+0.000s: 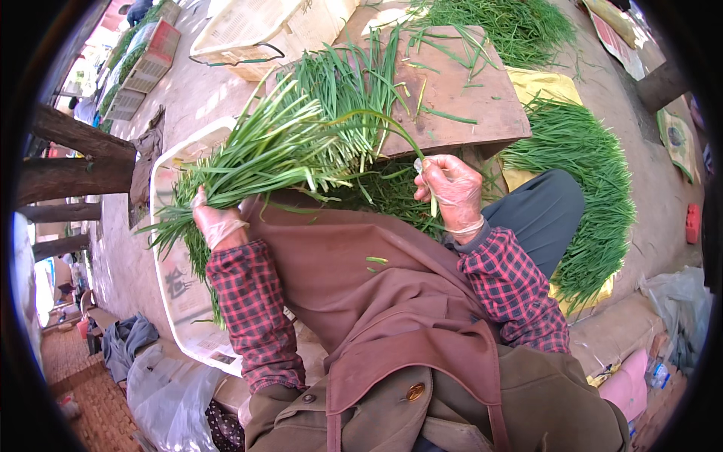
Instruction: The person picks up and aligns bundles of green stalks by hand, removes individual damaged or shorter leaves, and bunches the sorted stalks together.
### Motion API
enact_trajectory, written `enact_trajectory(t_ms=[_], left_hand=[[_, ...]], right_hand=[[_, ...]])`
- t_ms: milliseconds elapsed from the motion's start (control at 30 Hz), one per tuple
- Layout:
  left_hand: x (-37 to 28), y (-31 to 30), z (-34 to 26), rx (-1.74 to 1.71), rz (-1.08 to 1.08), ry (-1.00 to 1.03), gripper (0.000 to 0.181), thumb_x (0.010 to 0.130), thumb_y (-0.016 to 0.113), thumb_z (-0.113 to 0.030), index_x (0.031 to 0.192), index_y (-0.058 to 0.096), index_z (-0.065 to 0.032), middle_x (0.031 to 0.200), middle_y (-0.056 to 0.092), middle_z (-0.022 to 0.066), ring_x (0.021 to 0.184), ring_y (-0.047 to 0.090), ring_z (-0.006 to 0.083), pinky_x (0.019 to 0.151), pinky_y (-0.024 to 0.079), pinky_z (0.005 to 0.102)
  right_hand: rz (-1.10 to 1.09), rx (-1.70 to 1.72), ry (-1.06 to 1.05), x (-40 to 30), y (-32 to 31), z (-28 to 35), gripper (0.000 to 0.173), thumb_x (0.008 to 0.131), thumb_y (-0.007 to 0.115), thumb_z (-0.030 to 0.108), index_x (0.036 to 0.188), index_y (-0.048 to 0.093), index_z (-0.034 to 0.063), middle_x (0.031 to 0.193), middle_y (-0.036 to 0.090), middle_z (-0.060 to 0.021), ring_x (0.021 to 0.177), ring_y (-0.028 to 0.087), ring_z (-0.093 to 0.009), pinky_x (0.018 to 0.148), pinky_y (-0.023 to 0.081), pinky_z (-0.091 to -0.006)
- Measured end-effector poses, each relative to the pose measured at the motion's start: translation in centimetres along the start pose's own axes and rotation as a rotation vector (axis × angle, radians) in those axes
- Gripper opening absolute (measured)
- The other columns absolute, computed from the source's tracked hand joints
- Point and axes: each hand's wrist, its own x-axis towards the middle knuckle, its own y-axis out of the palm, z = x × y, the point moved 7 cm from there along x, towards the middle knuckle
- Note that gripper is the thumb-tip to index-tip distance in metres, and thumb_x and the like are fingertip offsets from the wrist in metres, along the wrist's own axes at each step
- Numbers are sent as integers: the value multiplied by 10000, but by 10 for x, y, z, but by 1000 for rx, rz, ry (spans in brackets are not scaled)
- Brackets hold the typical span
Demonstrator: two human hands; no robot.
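Observation:
My left hand [217, 221], in a thin clear glove, grips a thick bunch of green garlic chives [265, 150] by its leafy end, the pale stem ends pointing up and to the right. Pinched in my gloved right hand [449, 192] is a long leaf [395, 125], partly yellowish, arching left towards the bunch. More chives [350, 85] lie on the low wooden board [446, 121] ahead of me, with loose scraps around them. Cut bits rest on my brown apron [361, 243].
A white plastic crate [175, 305] stands at my left, partly under the bunch. Chives [593, 209] are spread on yellow sacking at my right. Beyond the board are a green heap [508, 28] and another crate [282, 34]. Wooden posts [79, 181] stand far left.

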Motion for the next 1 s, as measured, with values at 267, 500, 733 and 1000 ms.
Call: enact_trajectory(t_ms=[267,500,733,1000], left_hand=[[46,-36,-40,117,114,155,404,964,472,-222,1271,587,15,1223,653,204,1082,641,374,976,511,534],[13,-6,-6,-31,147,-6,392,955,469,-239,1266,555,-16,1246,634,193,1099,629,382,976,502,572],[-1,2,12,-9,67,-70,390,939,511,-261,1213,620,-6,1186,674,162,1077,642,351,981,504,527],[1,5,13,-88,79,-74,429,927,475,-225,1217,599,66,1198,645,224,1090,625,374,992,504,528]], right_hand=[[361,-1427,-439,0,-10,-52,285,840,723,223,1025,675,13,884,670,-204,754,675,-365,682,557,-438],[455,-358,-596,-28,86,53,518,849,774,238,1251,595,-35,1038,655,-161,771,664,-250,698,535,-339],[474,-252,-389,-23,103,29,160,926,682,157,895,711,2,699,633,-60,627,603,-130,589,484,-288],[291,-925,-437,-9,-1,-14,129,890,646,176,827,702,79,747,682,-99,653,661,-292,586,513,-398]])
